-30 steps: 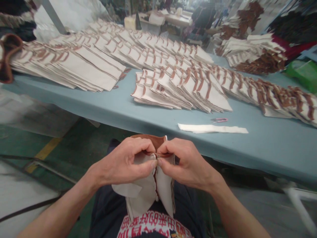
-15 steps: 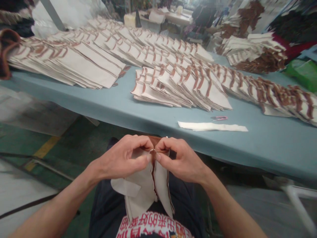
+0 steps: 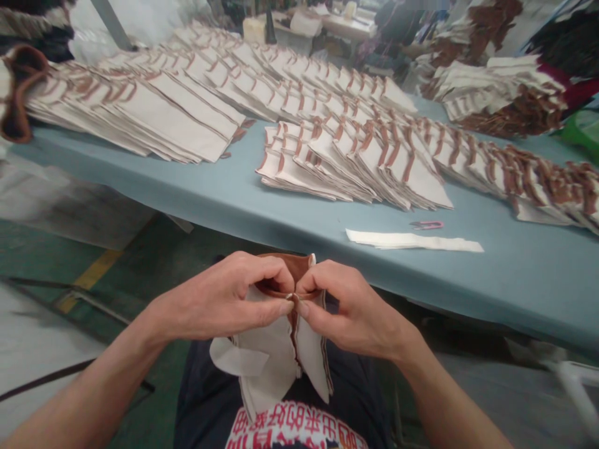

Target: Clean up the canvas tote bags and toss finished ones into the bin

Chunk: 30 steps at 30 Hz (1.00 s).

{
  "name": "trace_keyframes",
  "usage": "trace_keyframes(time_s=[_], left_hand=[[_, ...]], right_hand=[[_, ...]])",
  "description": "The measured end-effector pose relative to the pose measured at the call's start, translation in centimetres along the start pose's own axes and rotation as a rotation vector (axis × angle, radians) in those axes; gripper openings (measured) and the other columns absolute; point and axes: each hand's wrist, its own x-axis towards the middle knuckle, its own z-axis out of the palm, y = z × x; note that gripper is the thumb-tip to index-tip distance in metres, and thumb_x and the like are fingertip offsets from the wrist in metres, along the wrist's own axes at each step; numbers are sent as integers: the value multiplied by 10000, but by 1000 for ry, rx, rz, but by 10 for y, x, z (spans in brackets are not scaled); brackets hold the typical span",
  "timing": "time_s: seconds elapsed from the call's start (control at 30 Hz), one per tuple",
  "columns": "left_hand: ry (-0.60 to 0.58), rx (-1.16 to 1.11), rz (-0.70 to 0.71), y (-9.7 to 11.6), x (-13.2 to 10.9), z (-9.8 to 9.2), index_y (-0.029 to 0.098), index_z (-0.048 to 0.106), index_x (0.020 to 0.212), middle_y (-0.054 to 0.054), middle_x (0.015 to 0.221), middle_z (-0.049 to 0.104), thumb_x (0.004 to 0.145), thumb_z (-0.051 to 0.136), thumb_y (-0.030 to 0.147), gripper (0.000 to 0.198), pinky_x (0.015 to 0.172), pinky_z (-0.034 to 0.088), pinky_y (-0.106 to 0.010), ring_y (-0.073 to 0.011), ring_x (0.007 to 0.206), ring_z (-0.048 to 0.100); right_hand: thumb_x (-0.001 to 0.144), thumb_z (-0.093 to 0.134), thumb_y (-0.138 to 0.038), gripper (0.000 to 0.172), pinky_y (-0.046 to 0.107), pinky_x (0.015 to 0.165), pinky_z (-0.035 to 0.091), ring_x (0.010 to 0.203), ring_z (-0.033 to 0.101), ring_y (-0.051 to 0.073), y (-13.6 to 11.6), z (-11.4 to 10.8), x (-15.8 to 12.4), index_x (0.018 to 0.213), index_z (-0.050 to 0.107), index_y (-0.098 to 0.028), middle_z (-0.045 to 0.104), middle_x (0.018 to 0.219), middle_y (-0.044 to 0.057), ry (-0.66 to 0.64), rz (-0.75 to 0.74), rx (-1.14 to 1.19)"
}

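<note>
In front of my lap hangs a cream tube-shaped piece [image 3: 271, 386] with a brown inside. It resembles a boot shaft turned with its seam toward me. My left hand [image 3: 224, 296] pinches the top edge just left of the seam, thumb in front and fingers behind. On the other side of the seam, my right hand [image 3: 353, 305] grips the same edge in a matching pinch. The two thumb tips almost meet there. Below my left hand a loose pale flap [image 3: 241, 358] sticks out sideways. The fingertips inside the brown opening are partly hidden.
A blue-covered table [image 3: 299, 218] stands before me, bearing long overlapping rows of similar cream and brown pieces [image 3: 355, 156]. Near its front edge lie pink-handled thread snips [image 3: 428, 225] and white strips [image 3: 414, 240]. A further pile [image 3: 505, 93] stands at the back right.
Both hands have come slightly lower with the piece, still pinching at the seam. More of its brown opening shows now. The camera view has shifted a little.
</note>
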Motion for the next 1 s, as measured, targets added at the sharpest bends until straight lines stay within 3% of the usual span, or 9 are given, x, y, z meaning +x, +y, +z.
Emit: trace_keyframes(time_s=[0.17, 0.43, 0.77, 1.0], left_hand=[[-7, 91, 109, -3, -3, -6, 162, 702, 846, 60, 736, 683, 882, 595, 99, 130, 633, 406, -167, -67, 646, 577], [37, 186, 130, -6, -9, -1, 171, 674, 918, 61, 797, 690, 831, 572, 48, 183, 659, 409, -158, -63, 685, 596], [114, 347, 143, 0, -6, 11, 152, 673, 845, 44, 729, 642, 825, 555, 44, 162, 601, 355, -215, -74, 618, 539], [176, 130, 62, -1, -1, 12, 160, 600, 690, 88, 592, 499, 774, 502, 97, 144, 495, 305, -166, -44, 509, 430]], right_hand=[[879, 587, -142, 80, 275, 710, 403, 697, 562, 139, 0, 3, 2, 819, 590, -194, 652, 753, -2, 2, -36, -39], [841, 552, -132, 112, 274, 699, 395, 672, 524, 131, 1, 5, 2, 769, 527, -214, 623, 733, -21, 10, -10, 17], [815, 577, -167, 73, 279, 677, 366, 659, 508, 136, 0, 11, 0, 748, 556, -188, 585, 692, -20, 66, 20, -30], [829, 594, -169, 82, 285, 680, 368, 654, 516, 142, -3, 16, 0, 749, 586, -182, 596, 686, -12, 138, 9, -74]])
